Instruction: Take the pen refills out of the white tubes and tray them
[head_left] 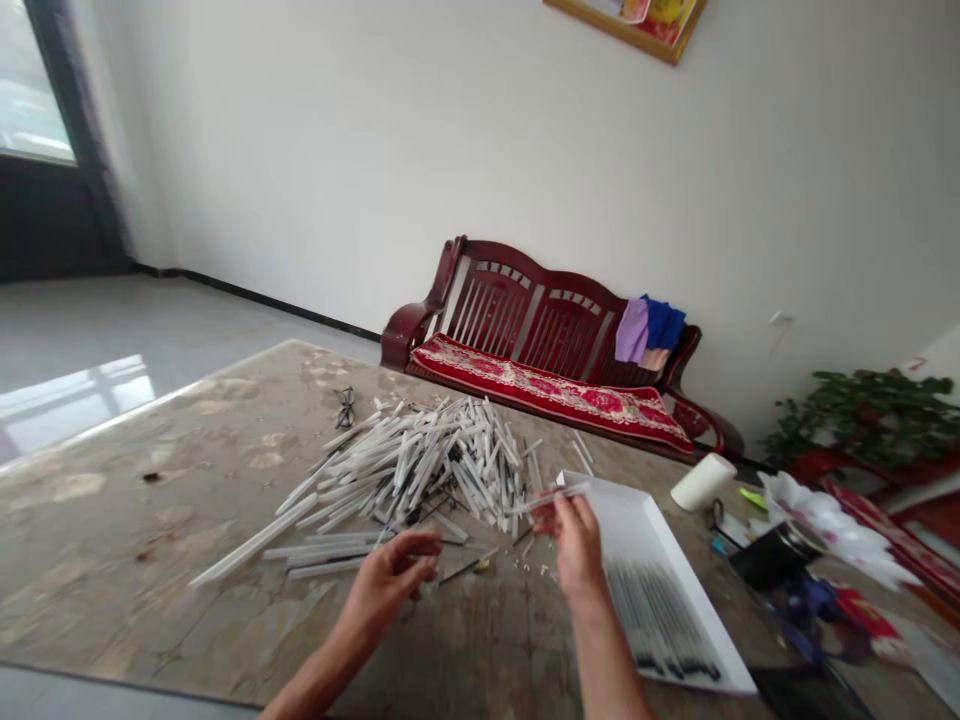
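My right hand is closed round a slim, translucent plastic tube, held nearly level beside the left wall of a white shallow box. Inside the box lies a row of grey sticks with dark ends, side by side. My left hand hovers at the near edge of a large pile of whitish tubes; its fingers are half curled and apart from the thumb, with nothing visible between them. Several longer tubes lie just left of it. A thin dark stick rests between the hands.
Dark-framed glasses lie behind the pile on the patterned table. Right of the box stand a white roll and a black cup, near a crumpled clear plastic bag. A red wooden bench is beyond the table.
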